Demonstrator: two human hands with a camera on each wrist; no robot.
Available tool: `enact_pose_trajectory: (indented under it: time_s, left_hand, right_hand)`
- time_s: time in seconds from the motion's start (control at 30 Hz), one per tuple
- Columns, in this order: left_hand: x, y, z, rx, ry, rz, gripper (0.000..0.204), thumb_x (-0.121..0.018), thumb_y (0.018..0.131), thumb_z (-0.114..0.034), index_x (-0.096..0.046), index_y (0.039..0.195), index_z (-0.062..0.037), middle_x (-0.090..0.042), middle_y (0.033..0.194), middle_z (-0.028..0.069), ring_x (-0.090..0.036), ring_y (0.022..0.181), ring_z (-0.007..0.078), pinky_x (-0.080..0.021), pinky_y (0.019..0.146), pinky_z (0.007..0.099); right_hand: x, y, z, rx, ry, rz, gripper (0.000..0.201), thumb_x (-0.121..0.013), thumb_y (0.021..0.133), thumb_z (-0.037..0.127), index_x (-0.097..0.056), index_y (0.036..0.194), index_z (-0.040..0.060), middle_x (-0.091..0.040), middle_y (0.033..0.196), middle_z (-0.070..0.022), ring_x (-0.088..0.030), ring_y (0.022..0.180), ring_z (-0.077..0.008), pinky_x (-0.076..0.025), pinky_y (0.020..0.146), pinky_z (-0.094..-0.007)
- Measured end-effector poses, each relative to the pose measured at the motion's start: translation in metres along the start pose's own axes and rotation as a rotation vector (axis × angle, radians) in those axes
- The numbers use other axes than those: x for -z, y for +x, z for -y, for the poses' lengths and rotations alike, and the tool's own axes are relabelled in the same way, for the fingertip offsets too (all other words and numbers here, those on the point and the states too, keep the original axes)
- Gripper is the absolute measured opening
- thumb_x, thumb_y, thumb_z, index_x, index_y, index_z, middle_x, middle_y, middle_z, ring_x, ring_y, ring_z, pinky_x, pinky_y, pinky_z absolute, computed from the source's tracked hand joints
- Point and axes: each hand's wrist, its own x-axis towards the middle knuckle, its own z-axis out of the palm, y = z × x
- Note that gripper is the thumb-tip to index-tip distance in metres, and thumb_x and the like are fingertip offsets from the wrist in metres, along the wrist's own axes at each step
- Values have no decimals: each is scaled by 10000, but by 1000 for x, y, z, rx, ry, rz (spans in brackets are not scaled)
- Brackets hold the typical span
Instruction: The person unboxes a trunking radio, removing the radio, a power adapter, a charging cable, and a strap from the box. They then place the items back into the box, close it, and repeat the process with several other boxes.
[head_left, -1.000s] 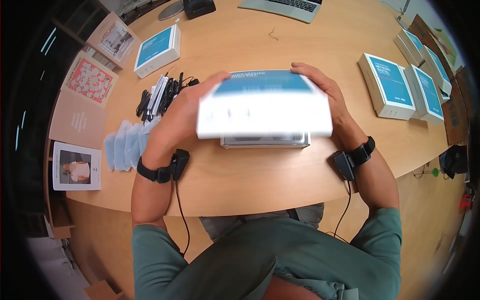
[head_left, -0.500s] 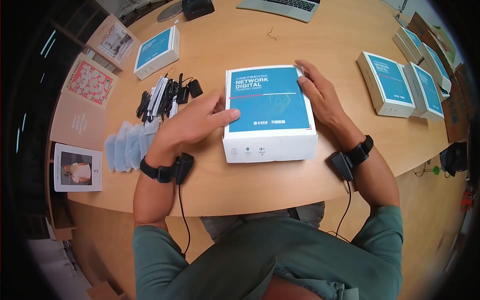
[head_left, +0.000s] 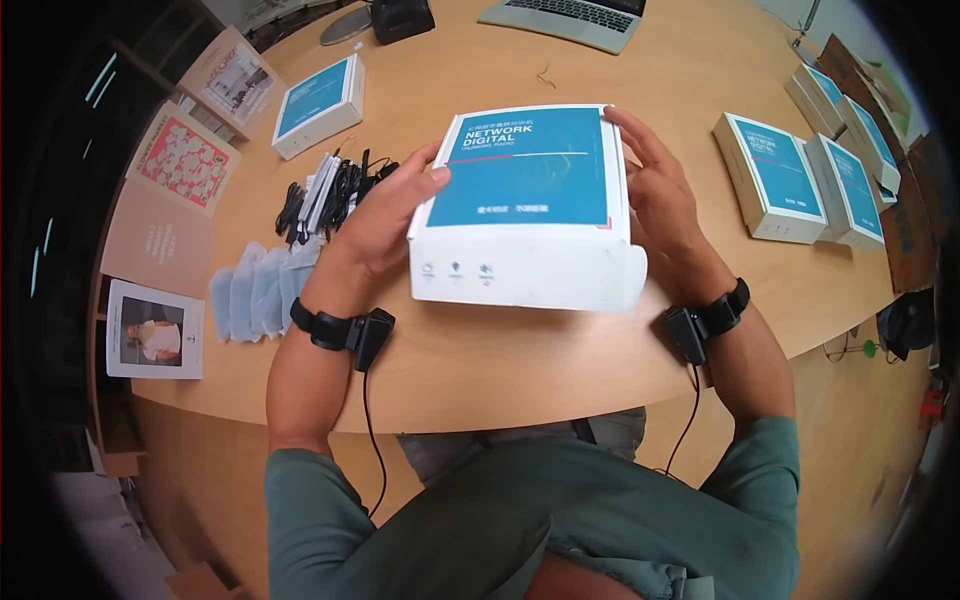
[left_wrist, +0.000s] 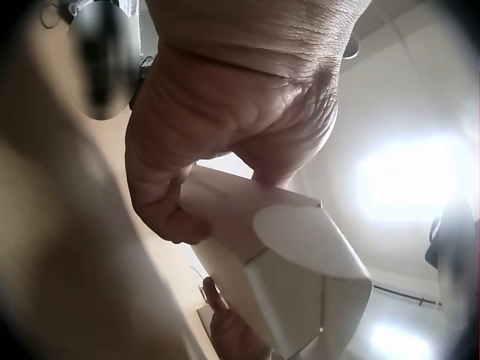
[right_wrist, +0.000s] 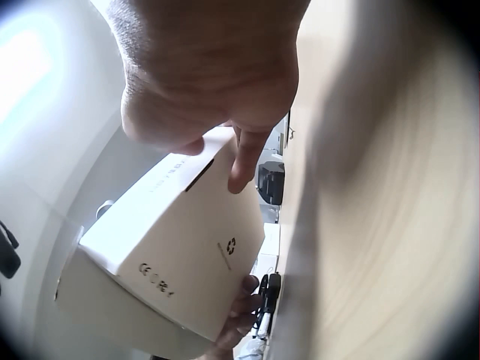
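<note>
Between both hands is a white box with a blue top (head_left: 530, 180) printed "NETWORK DIGITAL", raised and tilted above the table. My left hand (head_left: 385, 215) grips its left side, thumb on the top edge; in the left wrist view the left fingers (left_wrist: 187, 225) curl under the box's white side (left_wrist: 262, 255). On the opposite side, my right hand (head_left: 660, 200) holds the right edge near the far corner. From the right wrist, a finger (right_wrist: 244, 165) lies along a white side (right_wrist: 217, 240) with recycling and CE marks.
Black cables and adapters (head_left: 340, 195) and pale blue pouches (head_left: 255, 290) lie left. A matching box (head_left: 320, 105) stands behind them, and several more (head_left: 775, 175) stand right. A laptop (head_left: 565, 25) is at the back; booklets (head_left: 155, 330) line the left edge.
A second ago a blurred white box part was above a lower one. Half a second ago the box stood closed on the table; now both hands have raised and tilted it, slightly leftward.
</note>
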Motion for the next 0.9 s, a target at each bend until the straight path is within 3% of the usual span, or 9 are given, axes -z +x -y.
enact_pose_trajectory:
  time_s: [0.03, 0.1, 0.13, 0.27, 0.37, 0.43, 0.63, 0.73, 0.9]
  left_hand:
    - [8, 1, 1, -2, 1, -1, 812, -676, 1093, -311, -276, 1705, 45, -640, 1504, 193, -684, 1313, 237, -583, 1076, 353]
    - [27, 6, 5, 116, -99, 63, 666, -601, 1133, -318, -402, 1645, 60, -689, 1430, 170, -714, 1255, 197, -596, 1055, 339]
    - [24, 6, 5, 135, -110, 65, 582, -567, 1147, -349, -522, 1557, 60, -721, 1363, 142, -734, 1181, 159, -610, 999, 312]
    - [18, 1, -6, 175, -2, -16, 513, -567, 1151, -341, -589, 1497, 37, -746, 1277, 108, -733, 1103, 144, -595, 963, 295]
    - [25, -2, -29, 126, 646, -157, 560, -557, 1155, -335, -554, 1583, 26, -728, 1399, 137, -690, 1242, 162, -550, 1045, 307]
    - [15, -10, -53, -293, 692, -458, 425, -593, 1146, -296, -650, 1445, 1, -732, 1259, 77, -687, 1037, 133, -553, 977, 326]
    - [-82, -44, -51, -1086, 1457, 106, 537, -839, 854, -80, -736, 1381, -85, -709, 1357, 172, -716, 1129, 339, -613, 928, 430]
    - [-94, -49, -41, -1116, 1501, 216, 460, -887, 807, -36, -773, 1251, -65, -691, 1403, 233, -683, 1256, 452, -602, 994, 493]
    - [-107, -53, -44, -1120, 1544, 166, 350, -841, 804, -48, -801, 1152, -37, -742, 1264, 221, -740, 1066, 407, -628, 847, 458]
  right_hand:
    - [-3, -4, 0, 2, 0, 2, 708, -635, 973, 148, -479, 1659, 70, -469, 1687, -191, -577, 1448, -345, -503, 1170, -431]
    - [-7, -7, -2, 443, -797, -39, 797, -723, 911, 152, -478, 1669, 121, -465, 1682, -231, -442, 1562, -416, -416, 1264, -491]
    - [-3, -4, -2, 548, -850, -15, 818, -794, 849, 154, -540, 1627, 155, -501, 1648, -250, -335, 1622, -441, -341, 1313, -524]
    - [5, 1, 1, 682, -872, 136, 739, -817, 824, 168, -626, 1537, 136, -566, 1581, -208, -437, 1555, -423, -403, 1272, -512]
    - [7, 1, -7, 743, -809, 124, 678, -830, 787, 163, -686, 1448, 122, -603, 1495, -162, -547, 1441, -387, -485, 1189, -491]
    - [5, -1, -7, 736, -730, 52, 659, -826, 766, 133, -696, 1411, 101, -628, 1381, -135, -617, 1306, -355, -542, 1097, -465]
    - [-2, -1, -5, 833, -738, 113, 643, -817, 729, 57, -712, 1362, 101, -639, 1322, -125, -628, 1233, -329, -558, 1053, -449]
    - [-8, -2, -5, 896, -789, 111, 656, -810, 693, 6, -719, 1336, 103, -653, 1290, -121, -626, 1234, -329, -558, 1044, -454]
    - [-11, -3, -6, 881, -761, 103, 655, -806, 675, 1, -719, 1316, 100, -660, 1267, -124, -623, 1223, -343, -557, 1033, -460]
